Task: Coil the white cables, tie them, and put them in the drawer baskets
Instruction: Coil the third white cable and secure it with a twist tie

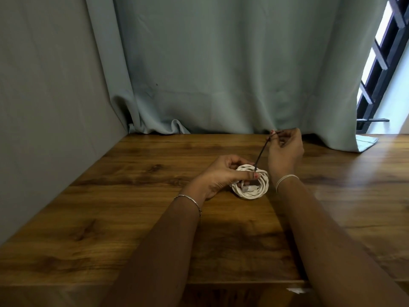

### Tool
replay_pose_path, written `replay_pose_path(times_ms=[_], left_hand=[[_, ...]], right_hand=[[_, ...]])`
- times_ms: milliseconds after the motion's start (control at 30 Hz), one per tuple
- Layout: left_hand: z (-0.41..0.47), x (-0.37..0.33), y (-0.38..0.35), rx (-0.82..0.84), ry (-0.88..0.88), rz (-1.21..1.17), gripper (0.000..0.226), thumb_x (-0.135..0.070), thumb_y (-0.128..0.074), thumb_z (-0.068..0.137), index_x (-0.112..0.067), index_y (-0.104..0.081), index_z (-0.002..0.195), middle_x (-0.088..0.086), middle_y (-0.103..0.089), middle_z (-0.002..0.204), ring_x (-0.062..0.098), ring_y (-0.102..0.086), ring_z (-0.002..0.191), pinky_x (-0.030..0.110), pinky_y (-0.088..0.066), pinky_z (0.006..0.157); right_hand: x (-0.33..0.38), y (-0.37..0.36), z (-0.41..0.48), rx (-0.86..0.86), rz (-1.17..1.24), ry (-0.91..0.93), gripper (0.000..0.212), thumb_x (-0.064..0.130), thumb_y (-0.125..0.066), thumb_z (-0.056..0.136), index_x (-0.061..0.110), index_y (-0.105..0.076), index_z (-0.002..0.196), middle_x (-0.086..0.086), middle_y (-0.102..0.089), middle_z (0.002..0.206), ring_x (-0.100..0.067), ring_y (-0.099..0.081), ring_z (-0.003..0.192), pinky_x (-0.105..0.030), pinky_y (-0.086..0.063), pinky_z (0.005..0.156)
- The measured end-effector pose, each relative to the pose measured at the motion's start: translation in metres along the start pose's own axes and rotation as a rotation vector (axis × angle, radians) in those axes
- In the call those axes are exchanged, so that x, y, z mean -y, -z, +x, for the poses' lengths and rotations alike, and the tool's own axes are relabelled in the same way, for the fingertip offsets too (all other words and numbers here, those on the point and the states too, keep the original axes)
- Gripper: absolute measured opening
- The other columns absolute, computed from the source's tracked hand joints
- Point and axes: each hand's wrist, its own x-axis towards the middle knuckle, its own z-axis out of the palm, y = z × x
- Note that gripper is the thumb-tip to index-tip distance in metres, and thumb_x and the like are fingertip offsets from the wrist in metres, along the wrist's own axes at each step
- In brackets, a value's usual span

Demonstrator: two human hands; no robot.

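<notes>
l hand [221,176] grips cable coil [254,192], r hand [286,151] pinches black tie [262,152].

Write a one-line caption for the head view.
Left hand holds a coiled white cable on a brown wooden table; right hand pinches a thin black tie rising from the coil.

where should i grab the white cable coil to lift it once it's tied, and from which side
Pinch the white cable coil across its bare near-right arc, coming from above on the right. It lies roughly flat on the table with an open middle for a thumb. The left hand covers its left side; the black tie rises from its far edge.
</notes>
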Motion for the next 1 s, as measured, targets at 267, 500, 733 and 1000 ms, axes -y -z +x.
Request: replay_pose_path(times_ms=[267, 500, 733, 1000], left_hand=[[0.001, 0.003, 0.005, -0.145, -0.044, 0.022, 0.023, -0.005, -0.079, 0.075, -0.007, -0.068, 0.095, 0.012, -0.072, 0.088, 0.011, -0.065, 0.06, 0.019, -0.051, 0.052], [0.004, 0.004, 0.011, -0.277, -0.078, 0.069, 0.031, -0.017, -0.082, 0.074, -0.006, -0.069, 0.1, 0.011, -0.074, 0.095, 0.02, -0.07, 0.082, 0.028, -0.057, 0.069], [0.009, 0.008, 0.012, -0.331, -0.046, 0.088, 0.041, -0.015, -0.081, 0.075, -0.008, -0.065, 0.112, 0.009, -0.071, 0.097, 0.024, -0.07, 0.089, 0.035, -0.058, 0.078], [0.006, 0.004, 0.01, -0.305, -0.04, 0.051, 0.036, -0.014, -0.08, 0.075, -0.006, -0.067, 0.108, 0.011, -0.071, 0.101, 0.02, -0.068, 0.084, 0.029, -0.056, 0.07]], right_hand=[[0.01, -0.005, -0.003, 0.373, 0.334, -0.238, 0.019, 0.019, -0.066, 0.09, 0.007, -0.062, 0.104, -0.002, -0.068, 0.084, 0.002, -0.059, 0.06, -0.01, -0.045, 0.054], [0.007, -0.011, -0.015, 0.676, 0.168, -0.176, 0.004, 0.014, -0.069, 0.087, 0.012, -0.072, 0.089, -0.01, -0.072, 0.091, -0.019, -0.065, 0.081, -0.037, -0.054, 0.081], [0.001, -0.013, -0.01, 0.632, 0.005, -0.007, 0.003, 0.016, -0.071, 0.086, 0.014, -0.072, 0.088, 0.0, -0.071, 0.085, -0.012, -0.065, 0.081, -0.029, -0.051, 0.076], [0.002, -0.009, -0.014, 0.489, -0.206, 0.17, 0.004, 0.024, -0.069, 0.087, 0.028, -0.07, 0.085, 0.011, -0.069, 0.082, -0.008, -0.064, 0.079, -0.03, -0.053, 0.071]])
